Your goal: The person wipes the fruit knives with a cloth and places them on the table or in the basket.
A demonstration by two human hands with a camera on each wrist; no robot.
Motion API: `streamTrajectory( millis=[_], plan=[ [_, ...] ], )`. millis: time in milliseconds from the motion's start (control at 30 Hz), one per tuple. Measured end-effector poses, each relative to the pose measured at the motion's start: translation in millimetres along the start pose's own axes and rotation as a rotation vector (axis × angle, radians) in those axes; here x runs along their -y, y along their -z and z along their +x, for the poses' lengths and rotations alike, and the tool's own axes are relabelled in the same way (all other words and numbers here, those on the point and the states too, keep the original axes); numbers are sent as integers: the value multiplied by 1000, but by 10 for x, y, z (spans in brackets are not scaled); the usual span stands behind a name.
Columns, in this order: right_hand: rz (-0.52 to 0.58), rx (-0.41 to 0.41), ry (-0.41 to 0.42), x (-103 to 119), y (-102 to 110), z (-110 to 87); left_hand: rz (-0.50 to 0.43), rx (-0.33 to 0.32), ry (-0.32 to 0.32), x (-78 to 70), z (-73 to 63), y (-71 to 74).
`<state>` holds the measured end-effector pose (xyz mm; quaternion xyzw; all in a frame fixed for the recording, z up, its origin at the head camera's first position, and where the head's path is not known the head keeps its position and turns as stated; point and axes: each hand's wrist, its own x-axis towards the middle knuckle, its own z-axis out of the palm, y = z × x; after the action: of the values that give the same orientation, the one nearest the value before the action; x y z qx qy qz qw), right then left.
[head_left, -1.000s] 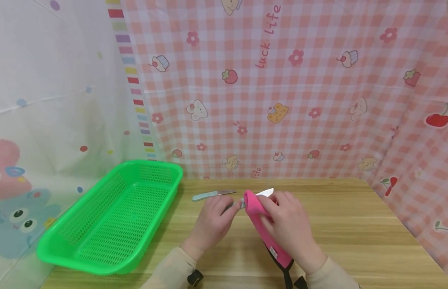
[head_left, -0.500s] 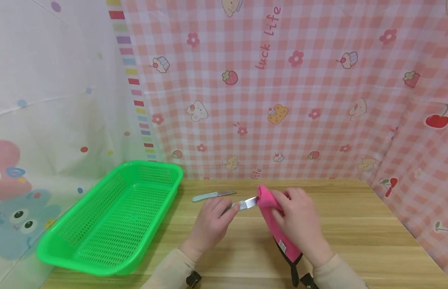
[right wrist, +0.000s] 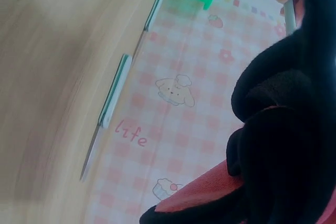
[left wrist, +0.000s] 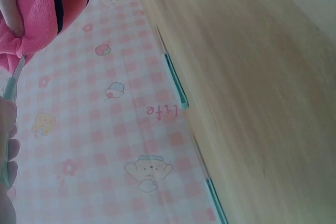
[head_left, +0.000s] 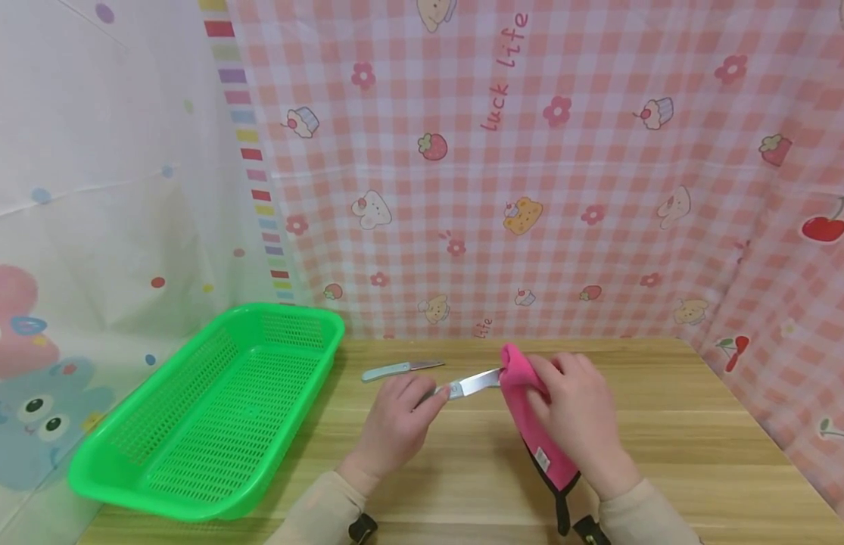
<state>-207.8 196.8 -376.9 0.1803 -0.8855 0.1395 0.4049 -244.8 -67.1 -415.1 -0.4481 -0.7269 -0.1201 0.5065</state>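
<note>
My left hand (head_left: 393, 424) grips the pale blue handle of a small knife (head_left: 479, 382), its bare blade pointing right. My right hand (head_left: 577, 405) pinches a folded pink towel (head_left: 531, 401) around the blade's tip, which is hidden in the cloth. The towel hangs down, showing black trim, a white tag and a black loop. In the left wrist view the knife handle (left wrist: 9, 90) lies in my curled fingers, with the towel (left wrist: 42, 9) above it. Black trim and pink cloth (right wrist: 205, 187) block much of the right wrist view.
Another knife (head_left: 401, 369) lies at the back of the wooden table (head_left: 667, 454). Both wrist views show two knives lying there, including this nearer knife (right wrist: 114, 93). A green plastic basket (head_left: 258, 454) stands at left. Patterned curtains (head_left: 599, 174) rise behind and at the sides.
My right hand and the towel have slid right along the blade, from beside the handle to the tip, leaving most of the blade bare. The left hand has hardly moved.
</note>
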Motion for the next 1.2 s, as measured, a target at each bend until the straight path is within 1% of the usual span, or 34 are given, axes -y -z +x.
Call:
streamTrajectory(
  millis=[67,167,367,467,567,767,867,967,1100,1200],
  plan=[
    [0,-6,-4,-22,0,-5,-3,15,17,2,-13,7],
    [2,-19,-11,-53,10,-6,-7,20,38,11,-29,10],
    [3,-41,-2,-22,76,19,4,33,53,28,-37,12],
    [11,-57,33,55,112,43,4,40,54,32,-31,12],
    [27,-72,80,145,126,63,7,33,51,36,-14,9],
    [54,-74,152,283,72,62,8,22,48,44,29,-5],
    [63,-63,175,326,18,46,17,20,27,37,48,-20],
    [68,-39,182,360,-37,33,26,9,-14,22,60,-37],
    [58,4,162,386,-94,19,29,-9,-65,-3,66,-43],
    [50,32,141,395,-120,11,36,-8,-77,-16,61,-38]
  ],
)
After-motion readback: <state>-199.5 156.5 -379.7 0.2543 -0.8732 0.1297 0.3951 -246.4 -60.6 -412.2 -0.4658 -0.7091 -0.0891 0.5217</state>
